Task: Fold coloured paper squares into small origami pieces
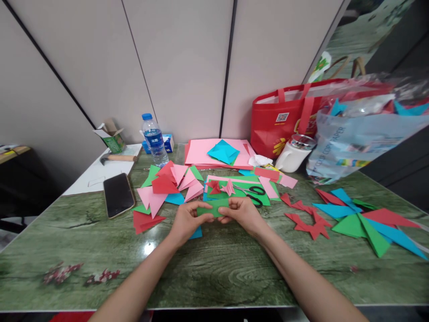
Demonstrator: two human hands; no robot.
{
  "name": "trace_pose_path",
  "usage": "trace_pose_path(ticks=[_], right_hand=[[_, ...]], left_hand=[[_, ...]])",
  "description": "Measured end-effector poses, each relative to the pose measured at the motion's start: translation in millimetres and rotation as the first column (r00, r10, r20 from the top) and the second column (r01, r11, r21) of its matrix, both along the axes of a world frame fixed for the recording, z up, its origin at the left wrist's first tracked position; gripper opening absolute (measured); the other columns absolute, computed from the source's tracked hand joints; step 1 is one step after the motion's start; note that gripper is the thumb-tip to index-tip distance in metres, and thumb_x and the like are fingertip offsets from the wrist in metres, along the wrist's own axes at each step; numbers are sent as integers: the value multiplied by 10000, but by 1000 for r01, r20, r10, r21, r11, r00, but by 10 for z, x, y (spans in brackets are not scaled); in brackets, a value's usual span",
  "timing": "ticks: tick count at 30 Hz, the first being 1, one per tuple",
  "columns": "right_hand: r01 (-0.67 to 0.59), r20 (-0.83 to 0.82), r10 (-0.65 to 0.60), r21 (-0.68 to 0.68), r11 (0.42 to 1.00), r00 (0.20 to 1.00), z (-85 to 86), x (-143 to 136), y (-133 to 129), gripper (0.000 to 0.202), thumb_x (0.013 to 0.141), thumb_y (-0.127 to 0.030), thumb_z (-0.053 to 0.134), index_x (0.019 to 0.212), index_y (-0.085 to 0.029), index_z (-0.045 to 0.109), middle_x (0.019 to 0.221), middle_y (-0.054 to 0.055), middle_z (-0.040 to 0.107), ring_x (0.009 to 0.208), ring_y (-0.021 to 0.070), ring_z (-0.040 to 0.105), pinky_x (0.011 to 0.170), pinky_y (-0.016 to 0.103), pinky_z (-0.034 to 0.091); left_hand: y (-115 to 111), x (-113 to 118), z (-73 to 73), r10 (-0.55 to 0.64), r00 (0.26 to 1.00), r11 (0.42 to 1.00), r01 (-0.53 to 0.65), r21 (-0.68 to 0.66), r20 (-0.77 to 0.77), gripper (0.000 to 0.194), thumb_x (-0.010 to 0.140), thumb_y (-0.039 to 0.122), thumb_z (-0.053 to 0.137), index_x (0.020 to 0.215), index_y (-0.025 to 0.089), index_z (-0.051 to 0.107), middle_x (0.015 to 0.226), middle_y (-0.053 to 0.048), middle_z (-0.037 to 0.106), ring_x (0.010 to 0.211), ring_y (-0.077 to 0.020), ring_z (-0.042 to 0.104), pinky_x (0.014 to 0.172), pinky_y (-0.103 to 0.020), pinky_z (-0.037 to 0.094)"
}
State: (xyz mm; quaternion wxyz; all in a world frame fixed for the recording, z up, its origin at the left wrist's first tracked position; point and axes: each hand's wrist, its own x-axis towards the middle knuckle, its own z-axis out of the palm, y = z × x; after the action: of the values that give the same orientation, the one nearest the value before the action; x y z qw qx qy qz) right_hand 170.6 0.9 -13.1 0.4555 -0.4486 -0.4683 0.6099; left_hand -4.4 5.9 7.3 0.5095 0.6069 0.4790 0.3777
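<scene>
Between my two hands is a small green strip of folded paper (214, 206), held above the table. My left hand (191, 220) pinches its left end between thumb and fingers. The right end is gripped the same way by my right hand (241, 214). Just behind lie black-handled scissors (257, 190) on green and pink paper sheets (268, 199), beside a folded pink paper star (228, 188) and a red one (213, 187). Folded red, pink, green and blue paper pieces (164, 188) are heaped left of my hands.
A phone (118, 196), a hammer (120, 158) and a water bottle (155, 141) are at the left. Pink sheets (197, 153) lie at the back. Rightward are red star cutouts (311, 226), coloured folded papers (363, 223), a white mug (291, 156), a red bag (268, 118) and a plastic bag (355, 143).
</scene>
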Motion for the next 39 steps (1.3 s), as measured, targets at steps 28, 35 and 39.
trace_pose_path(ticks=[28, 35, 39], right_hand=[[60, 34, -61, 31, 998, 998, 52, -25, -2, 370, 530, -414, 766, 532, -185, 475, 478, -55, 552, 501, 172, 643, 470, 258, 509], [89, 49, -93, 67, 994, 994, 50, -18, 17, 418, 527, -435, 759, 521, -194, 416, 440, -76, 467, 493, 174, 636, 449, 252, 493], [90, 60, -98, 122, 988, 993, 11, 6, 34, 349, 554, -418, 743, 624, -181, 497, 512, -59, 537, 491, 152, 623, 467, 257, 506]], left_hand=[[-24, 17, -15, 59, 986, 980, -27, 197, -158, 84, 605, 232, 714, 661, 169, 710, 580, 18, 646, 448, -76, 409, 437, -203, 310], [-4, -10, -39, -78, 987, 997, 78, 1, 138, 127, 638, 238, 694, 711, 135, 681, 705, -35, 689, 685, -193, 660, 662, -284, 513], [10, -41, -18, -187, 933, 969, 226, -95, 307, 228, 656, 235, 686, 862, 138, 671, 833, -41, 703, 781, -218, 676, 819, -373, 503]])
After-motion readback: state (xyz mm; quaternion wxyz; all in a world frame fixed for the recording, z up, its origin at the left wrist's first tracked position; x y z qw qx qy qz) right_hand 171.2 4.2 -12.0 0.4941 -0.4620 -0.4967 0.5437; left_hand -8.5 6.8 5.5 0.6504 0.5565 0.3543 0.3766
